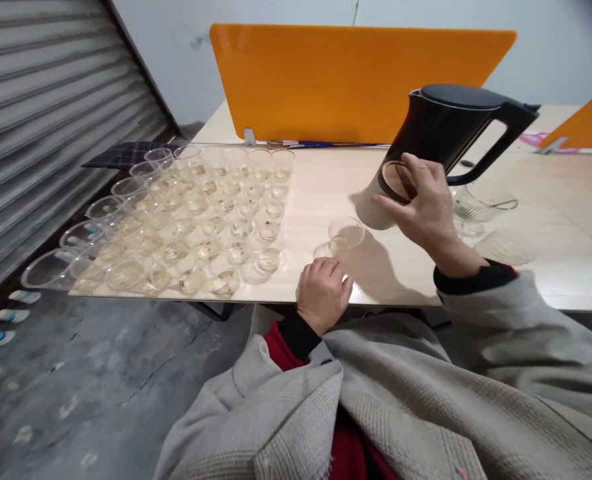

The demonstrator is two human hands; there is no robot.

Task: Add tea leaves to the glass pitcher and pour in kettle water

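Observation:
My right hand (421,203) is closed on the rim of a pale, round container (373,212) with a dark open mouth, thumb on the near side and fingers across the top. Directly behind it is a black kettle (441,123), its handle to the right. My left hand (323,290) lies at the table's front edge with fingers curled, and I see nothing in it. Just beyond those knuckles is a clear plastic cup (347,235); whether they touch it I cannot tell.
Many clear cups (209,230) with dark bits in them crowd the left of the table (311,193). An orange divider (326,83) spans the back. On the right are a glass vessel (481,203) and a clear, stacked-looking item (506,247). A ribbed shutter (51,100) is at far left.

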